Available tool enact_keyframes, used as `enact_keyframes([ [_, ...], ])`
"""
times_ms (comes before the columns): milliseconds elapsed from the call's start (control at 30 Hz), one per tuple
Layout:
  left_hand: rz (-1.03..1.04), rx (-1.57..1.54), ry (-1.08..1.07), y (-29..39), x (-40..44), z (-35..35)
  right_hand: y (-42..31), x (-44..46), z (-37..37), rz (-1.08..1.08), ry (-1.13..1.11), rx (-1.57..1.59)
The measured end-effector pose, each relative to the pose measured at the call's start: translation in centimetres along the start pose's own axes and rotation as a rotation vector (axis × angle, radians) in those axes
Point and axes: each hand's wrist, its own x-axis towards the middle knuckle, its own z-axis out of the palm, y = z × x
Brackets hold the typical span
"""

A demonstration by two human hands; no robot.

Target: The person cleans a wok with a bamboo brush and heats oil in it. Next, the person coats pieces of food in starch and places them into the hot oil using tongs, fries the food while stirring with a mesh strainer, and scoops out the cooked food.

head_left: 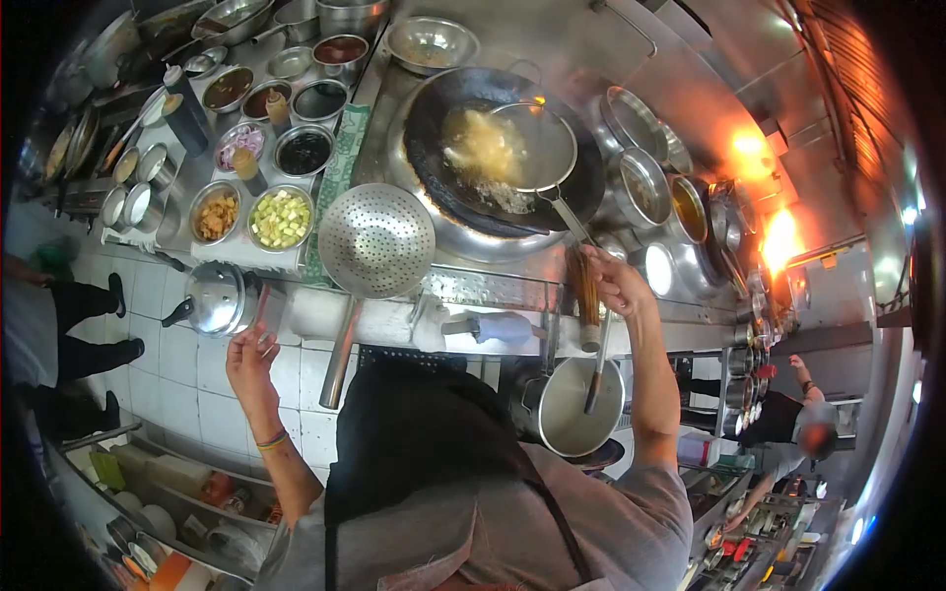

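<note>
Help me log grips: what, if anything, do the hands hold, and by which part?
The right hand seems to hold the mesh strainer by its handle. Whether the left hand holds anything cannot be told.

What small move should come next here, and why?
Probably ease the mesh strainer beneath the pale food with the right hand: its handle reaches those fingers, and its bowl sits within the wok, beside the food.

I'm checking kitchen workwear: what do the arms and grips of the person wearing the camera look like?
The left grip and right grip are ungloved. A thin band, yellow with a darker strand, circles the left wrist; none shows on the right. Both sleeves are short and grey.
</note>
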Motion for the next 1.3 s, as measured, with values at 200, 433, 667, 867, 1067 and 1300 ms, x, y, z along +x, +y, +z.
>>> enact_keyframes([
  [200, 0.014, 0.025, -0.004, 0.2, -0.9, 0.4, 0.3, 0.8, -0.1, 0.014, -0.126, 0.042],
  [433, 0.002, 0.048, -0.006, 0.4, -1.5, 0.8, 1.1, 0.0, -0.8, -0.001, -0.205, 0.065],
  [667, 0.006, 0.065, -0.065, -0.3, -1.4, 1.1, 2.0, -1.4, -0.9, -0.011, -0.19, 0.095],
  [867, -0.001, 0.06, -0.062, -0.6, -2.1, 1.5, 4.4, -1.8, -2.0, -0.107, -0.164, 0.09],
  [1067, -0.022, 0.078, -0.122, -1.5, -1.6, 1.5, 6.5, -2.6, -2.5, -0.162, -0.173, 0.177],
  [1300, -0.018, 0.103, -0.165, -0.7, -1.1, 3.1, 7.3, -3.9, -1.0, -0.229, -0.029, 0.041],
])
